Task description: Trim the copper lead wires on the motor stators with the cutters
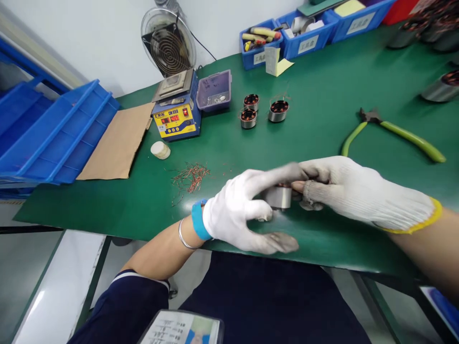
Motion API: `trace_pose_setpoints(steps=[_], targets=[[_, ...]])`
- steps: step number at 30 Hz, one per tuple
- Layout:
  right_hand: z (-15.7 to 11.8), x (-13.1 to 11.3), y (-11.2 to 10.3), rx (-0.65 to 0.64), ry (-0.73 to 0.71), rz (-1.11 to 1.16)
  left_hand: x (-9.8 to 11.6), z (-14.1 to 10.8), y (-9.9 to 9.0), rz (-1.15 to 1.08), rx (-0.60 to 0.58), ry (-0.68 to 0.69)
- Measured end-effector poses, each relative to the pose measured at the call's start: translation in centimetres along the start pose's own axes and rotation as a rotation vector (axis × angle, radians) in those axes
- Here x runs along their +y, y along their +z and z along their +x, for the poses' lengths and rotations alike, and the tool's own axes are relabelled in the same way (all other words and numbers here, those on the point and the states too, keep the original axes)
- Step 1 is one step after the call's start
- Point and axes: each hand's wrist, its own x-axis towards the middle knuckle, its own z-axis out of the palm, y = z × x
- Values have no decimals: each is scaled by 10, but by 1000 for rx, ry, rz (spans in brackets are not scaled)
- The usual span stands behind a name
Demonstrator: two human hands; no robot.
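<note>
A metal-cased motor stator point(279, 197) with copper windings is between my hands near the table's front edge, its top partly covered by my fingers. My left hand point(244, 210), in a white glove with a blue wristband, has its fingers apart; one stretches over the stator's top, and the thumb points right below it. At the stator's right side, my right hand point(333, 188), in a white knit glove with a yellow cuff, has its fingers pinched together. What lies in that pinch is hidden. Some blur covers the fingertips.
Green-handled cutters point(373, 117) lie open at right. Beyond are several stators point(278, 111), a solder pot point(176, 117), a purple tray point(215, 91) and blue bins point(261, 56). Copper wire clippings point(193, 177), a round pale block point(160, 150) and cardboard point(116, 141) lie left.
</note>
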Motion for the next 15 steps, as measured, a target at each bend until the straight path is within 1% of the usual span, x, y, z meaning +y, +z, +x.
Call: trace_pose_setpoints(steps=[1,2,3,4,5,6,7,8,9,10,11,12,15], targets=[[-1,-1,0,-7,-10,8,-2,-1,2,50,73,12],[-2,-1,1,-3,-19,3,-5,-2,4,60,190,-41],[-3,-2,1,10,-27,-15,-8,-1,5,20,325,-145],[-3,-2,2,36,-39,-39,-13,0,5,-72,421,-297],[-3,-1,2,73,-55,-65,-18,1,4,-213,439,-468],[-3,0,2,115,-72,-93,-22,3,3,-384,358,-652],[-2,1,2,155,-85,-126,-26,4,1,-563,195,-814],[0,2,1,185,-90,-165,-28,6,0,-720,-3,-943],[1,3,0,208,-83,-211,-29,7,-1,-834,-175,-1029],[3,4,0,223,-64,-259,-29,7,-1,-898,-271,-1067],[4,5,0,230,-32,-302,-27,7,-1,-917,-275,-1065],[6,5,0,234,4,-338,-24,7,-1,-912,-212,-1034],[9,4,3,220,68,-344,-13,7,0,-894,66,-864]])
